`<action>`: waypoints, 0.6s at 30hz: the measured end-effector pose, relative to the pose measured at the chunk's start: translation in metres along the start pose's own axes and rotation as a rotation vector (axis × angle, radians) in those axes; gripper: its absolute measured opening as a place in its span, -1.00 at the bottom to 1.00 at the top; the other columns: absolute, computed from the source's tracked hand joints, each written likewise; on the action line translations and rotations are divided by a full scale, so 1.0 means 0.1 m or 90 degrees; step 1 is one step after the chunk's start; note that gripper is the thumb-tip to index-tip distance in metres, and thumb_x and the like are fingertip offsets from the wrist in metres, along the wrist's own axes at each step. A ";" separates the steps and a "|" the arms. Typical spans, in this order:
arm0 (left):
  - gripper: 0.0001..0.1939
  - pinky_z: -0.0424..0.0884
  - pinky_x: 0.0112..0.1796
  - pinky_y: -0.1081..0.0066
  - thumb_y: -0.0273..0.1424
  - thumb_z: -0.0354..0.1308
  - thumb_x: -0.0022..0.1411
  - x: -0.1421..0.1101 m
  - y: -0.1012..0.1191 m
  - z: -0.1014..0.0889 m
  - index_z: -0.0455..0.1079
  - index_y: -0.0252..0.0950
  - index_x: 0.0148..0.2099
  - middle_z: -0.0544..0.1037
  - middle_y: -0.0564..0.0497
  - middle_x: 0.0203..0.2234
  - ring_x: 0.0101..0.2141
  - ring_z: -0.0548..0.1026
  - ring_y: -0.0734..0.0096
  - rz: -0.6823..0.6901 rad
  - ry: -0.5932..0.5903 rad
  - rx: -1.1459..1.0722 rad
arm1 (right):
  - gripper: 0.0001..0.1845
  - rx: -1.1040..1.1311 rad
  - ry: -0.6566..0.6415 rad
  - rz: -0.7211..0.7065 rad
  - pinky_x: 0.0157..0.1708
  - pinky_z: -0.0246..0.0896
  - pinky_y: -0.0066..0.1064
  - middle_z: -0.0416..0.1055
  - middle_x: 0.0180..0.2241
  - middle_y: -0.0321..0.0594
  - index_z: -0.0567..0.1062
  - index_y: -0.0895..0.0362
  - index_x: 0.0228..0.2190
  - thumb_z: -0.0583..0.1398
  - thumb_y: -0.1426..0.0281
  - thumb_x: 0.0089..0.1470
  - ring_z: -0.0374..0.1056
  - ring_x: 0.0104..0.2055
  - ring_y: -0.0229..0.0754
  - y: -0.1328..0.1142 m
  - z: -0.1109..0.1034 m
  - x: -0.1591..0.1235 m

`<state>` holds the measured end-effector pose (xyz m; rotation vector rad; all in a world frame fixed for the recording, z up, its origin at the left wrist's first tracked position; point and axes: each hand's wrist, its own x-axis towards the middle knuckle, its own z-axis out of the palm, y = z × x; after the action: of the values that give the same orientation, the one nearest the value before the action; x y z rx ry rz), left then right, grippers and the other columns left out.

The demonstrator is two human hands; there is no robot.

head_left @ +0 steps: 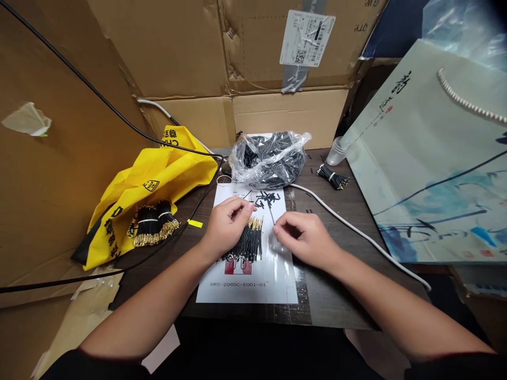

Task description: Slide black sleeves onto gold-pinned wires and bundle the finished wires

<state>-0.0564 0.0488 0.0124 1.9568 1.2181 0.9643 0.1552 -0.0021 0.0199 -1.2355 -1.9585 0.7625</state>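
Observation:
My left hand [225, 224] rests curled on a bunch of thin black pins with gold tips [247, 241], holding them down on a white printed sheet [253, 279]. My right hand [303, 237] pinches one single black pin [271, 214] between thumb and forefinger, just right of the bunch. A few loose black pins [267, 199] lie scattered at the top of the sheet. Behind them sits a clear plastic bag [269, 157] full of the same black pins.
Two banded pin bundles [153, 225] lie on a yellow bag [152, 182] at left; another bundle [332, 177] lies at right near a clear cup [336, 152]. A white cable [356, 229] crosses the dark table [328, 295]. Cardboard boxes [190, 58] stand behind, a paper gift bag [431, 169] at right.

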 end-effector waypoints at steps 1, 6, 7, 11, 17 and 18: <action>-0.71 0.23 -0.37 0.42 -0.23 0.07 0.34 0.02 -0.03 -0.04 0.44 -0.30 -0.34 0.41 0.06 -0.51 -0.46 0.34 0.47 0.019 -0.015 0.060 | -0.81 -0.073 -0.039 0.026 -0.43 0.11 -0.43 0.41 -0.51 -0.31 0.45 0.12 -0.47 0.14 0.37 0.17 0.28 -0.48 -0.30 0.01 -0.13 0.01; -0.68 0.12 -0.42 0.40 -0.25 0.03 0.32 0.08 -0.10 -0.14 0.26 -0.28 -0.47 0.37 0.07 -0.54 -0.47 0.30 0.45 0.115 -0.180 0.302 | -0.73 -0.420 -0.143 0.191 -0.50 -0.07 -0.38 0.44 -0.50 -0.28 0.44 0.08 -0.48 0.08 0.24 0.18 0.29 -0.48 -0.21 0.19 -0.63 -0.09; -0.66 0.09 -0.43 0.39 -0.24 0.02 0.32 0.08 -0.10 -0.14 0.24 -0.28 -0.48 0.38 0.07 -0.54 -0.47 0.30 0.44 0.129 -0.205 0.349 | -0.72 -0.451 -0.153 0.219 -0.50 -0.09 -0.38 0.45 -0.50 -0.27 0.44 0.07 -0.48 0.08 0.23 0.18 0.30 -0.47 -0.20 0.24 -0.68 -0.13; -0.66 -0.02 -0.47 0.36 -0.25 -0.01 0.28 0.06 -0.05 -0.15 0.25 -0.28 -0.51 0.43 0.03 -0.54 -0.49 0.33 0.39 0.151 -0.277 0.464 | -0.72 -0.482 -0.206 0.277 -0.51 -0.11 -0.37 0.48 -0.47 -0.25 0.47 0.05 -0.46 0.06 0.23 0.17 0.34 -0.45 -0.17 0.39 -0.69 -0.26; -0.60 0.01 -0.51 0.35 -0.18 -0.03 0.27 0.03 -0.06 -0.12 0.40 -0.27 -0.50 0.51 -0.06 -0.54 -0.50 0.41 0.28 0.147 -0.300 0.520 | -0.72 -0.508 -0.218 0.293 -0.52 -0.09 -0.37 0.49 -0.47 -0.19 0.52 0.05 -0.46 0.06 0.26 0.14 0.36 -0.45 -0.14 0.48 -0.63 -0.33; -0.60 0.04 -0.51 0.35 -0.17 -0.03 0.27 0.03 -0.07 -0.11 0.41 -0.27 -0.50 0.50 -0.07 -0.55 -0.50 0.41 0.27 0.147 -0.297 0.516 | -0.72 -0.506 -0.218 0.290 -0.52 -0.08 -0.36 0.49 -0.47 -0.19 0.52 0.05 -0.46 0.07 0.26 0.14 0.36 -0.45 -0.14 0.50 -0.63 -0.34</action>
<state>-0.0681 0.0554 0.0130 2.7807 1.2134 0.0385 0.2412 -0.0076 0.0104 -2.1931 -2.3960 0.4094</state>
